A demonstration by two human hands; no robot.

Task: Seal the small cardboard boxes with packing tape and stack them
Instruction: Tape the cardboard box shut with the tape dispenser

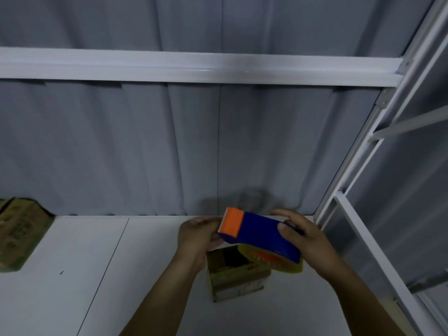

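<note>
A blue tape dispenser with an orange toothed cutter end and a yellowish tape roll hangs above the white table. My right hand grips its rear end, thumb on top. My left hand holds the front end just below the orange cutter, fingers curled under it. Directly beneath the dispenser stands a small cardboard box, its top open and dark inside, partly hidden by the dispenser and my left wrist.
More cardboard boxes stand at the table's far left edge. A grey curtain hangs behind the table. A white shelf rail crosses overhead, and a white metal rack frame runs along the right side.
</note>
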